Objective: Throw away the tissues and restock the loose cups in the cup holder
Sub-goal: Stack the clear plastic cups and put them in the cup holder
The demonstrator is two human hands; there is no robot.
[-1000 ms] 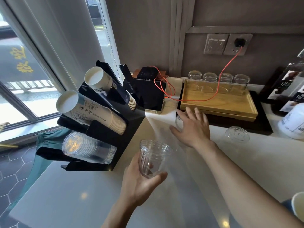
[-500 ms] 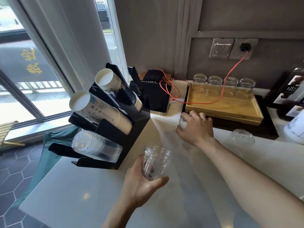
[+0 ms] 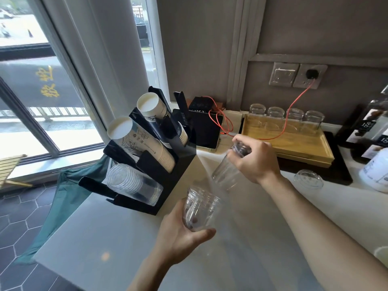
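Observation:
My left hand (image 3: 178, 238) grips a clear plastic cup (image 3: 200, 207) upright above the white counter (image 3: 105, 238). A second clear cup (image 3: 227, 172) is held by its base in my right hand (image 3: 255, 161), lifted and tilted mouth-down toward the first cup; their rims are close but apart. Left of both stands the black cup holder (image 3: 168, 171), with two slanted stacks of paper cups (image 3: 147, 143) and a stack of clear cups (image 3: 134, 183) in its lowest slot. A third loose clear cup (image 3: 307, 181) rests upside down on the counter at right. No tissues are visible.
A wooden tray (image 3: 294, 141) with several upturned glasses sits on a black mat at the back. A red cable (image 3: 294, 106) runs from the wall socket to a black screen device (image 3: 206, 131). A white bottle (image 3: 375, 171) stands at the right edge. Window and green cloth lie left.
My right hand closed on the loose cup by the tray, lifted it off the counter and swung it toward the cup in my left hand. The left hand stayed put.

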